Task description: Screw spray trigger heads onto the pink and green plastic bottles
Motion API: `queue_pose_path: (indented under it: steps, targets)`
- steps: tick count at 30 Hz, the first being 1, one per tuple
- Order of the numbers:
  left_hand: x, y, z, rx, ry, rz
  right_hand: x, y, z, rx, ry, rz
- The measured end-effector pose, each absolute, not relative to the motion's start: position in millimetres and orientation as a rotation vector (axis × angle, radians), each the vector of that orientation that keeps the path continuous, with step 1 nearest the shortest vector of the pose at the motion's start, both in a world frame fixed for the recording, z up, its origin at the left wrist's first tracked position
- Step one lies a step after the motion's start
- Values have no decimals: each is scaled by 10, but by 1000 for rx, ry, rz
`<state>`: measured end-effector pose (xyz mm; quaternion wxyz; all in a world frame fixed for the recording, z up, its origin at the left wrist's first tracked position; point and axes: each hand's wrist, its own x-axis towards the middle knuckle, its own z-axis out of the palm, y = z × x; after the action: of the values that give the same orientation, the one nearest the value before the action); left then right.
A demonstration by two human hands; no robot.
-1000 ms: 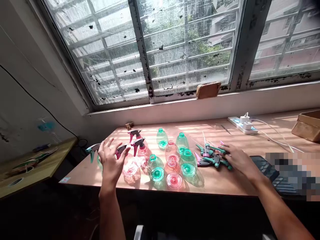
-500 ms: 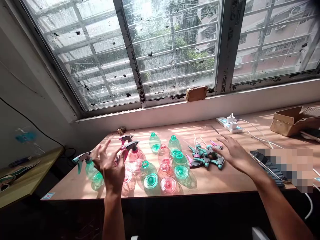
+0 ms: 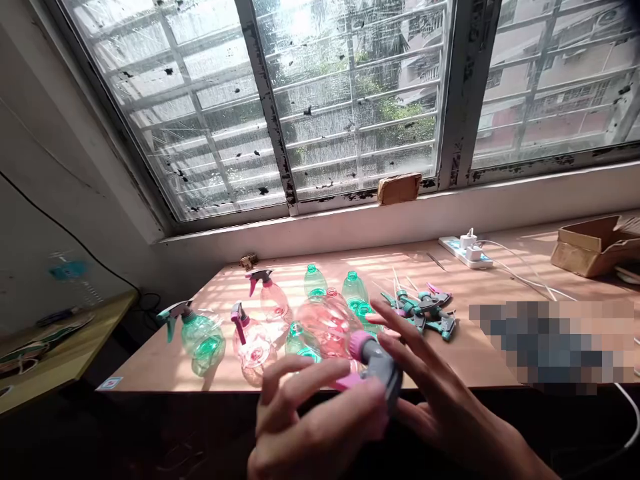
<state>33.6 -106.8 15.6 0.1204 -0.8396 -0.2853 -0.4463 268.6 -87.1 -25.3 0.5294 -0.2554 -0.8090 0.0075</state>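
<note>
My left hand (image 3: pixel 320 413) is closed around the grey and pink trigger head of a pink spray bottle (image 3: pixel 325 320). This bottle is tilted, its clear body pointing away from me over the other bottles. Beside the spray head, my right hand (image 3: pixel 445 393) has its fingers stretched and apart; whether it touches the head I cannot tell. To the left stand a green spray bottle (image 3: pixel 203 340) and two pink spray bottles (image 3: pixel 274 300) with heads on. Headless green bottles (image 3: pixel 315 281) stand behind and around the tilted one, partly covered. Loose trigger heads (image 3: pixel 425 310) lie piled at right.
A power strip (image 3: pixel 463 253) with white plugs and cables lies at the back right, near an open cardboard box (image 3: pixel 583 250). A blurred-out dark object (image 3: pixel 545 343) is at the right front. A lower side table (image 3: pixel 95 340) stands at the left.
My left hand has come from the bottles at left to the front middle, bringing a pink spray bottle, now tilted. My right hand has moved from the trigger-head pile towards it.
</note>
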Motion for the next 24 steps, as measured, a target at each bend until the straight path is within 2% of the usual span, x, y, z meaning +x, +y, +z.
queue_pose_path:
  steps: [4,9,11,16,20,24]
  targets:
    - [647,-1075,69,-2558,-568,-1234,2711,-917,-202,-493,-1707,20]
    - [787,-739,37,-2538,-740,-1034,2950,-907,-182,-882,-1379,307]
    - [755,-670,41,-2487,-811,-1008,3008,-889,-186,-1023,-1291,327]
    - [612,-630,88,-2599,-860,-1175,2980,-860,-136,-1046,-1037,487]
    - [555,-612,50,-2700,-746,-1387,2900,-891,-95,-978,-1051,615]
    - [480,-580,30,-2840,-897,-1473,2885,-957,-126,-964,-1118,591]
